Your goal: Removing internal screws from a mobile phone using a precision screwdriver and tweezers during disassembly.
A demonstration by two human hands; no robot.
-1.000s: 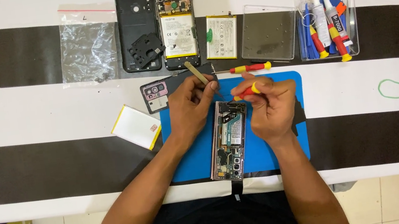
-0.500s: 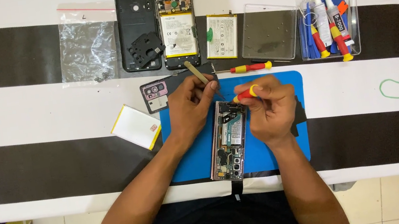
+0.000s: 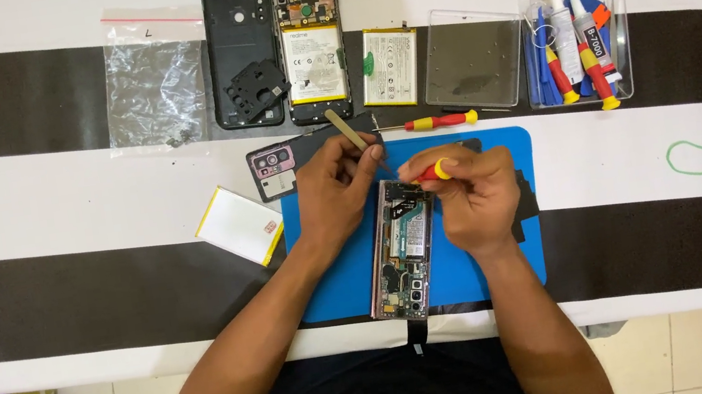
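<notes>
Striped table (image 3: 51,212), blue mat (image 3: 501,158): opened phone (image 3: 401,249) lying between hands. Left hand (image 3: 334,192) pinching tweezers (image 3: 348,132); right hand (image 3: 470,194) gripping screwdriver (image 3: 433,172) over phone's far end.

Bare blue mat (image 3: 506,257) right of the opened phone (image 3: 403,254); loose screwdriver (image 3: 441,120) seemingly blocks beyond.

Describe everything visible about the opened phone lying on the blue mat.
The opened phone lies flat, lengthwise toward the person, on the blue mat. Its back is off: a pinkish metal frame surrounds green circuit boards, a pale battery and camera modules at the near end. The left hand holds tweezers at its far end; the right hand works a red-and-yellow screwdriver there.
</notes>
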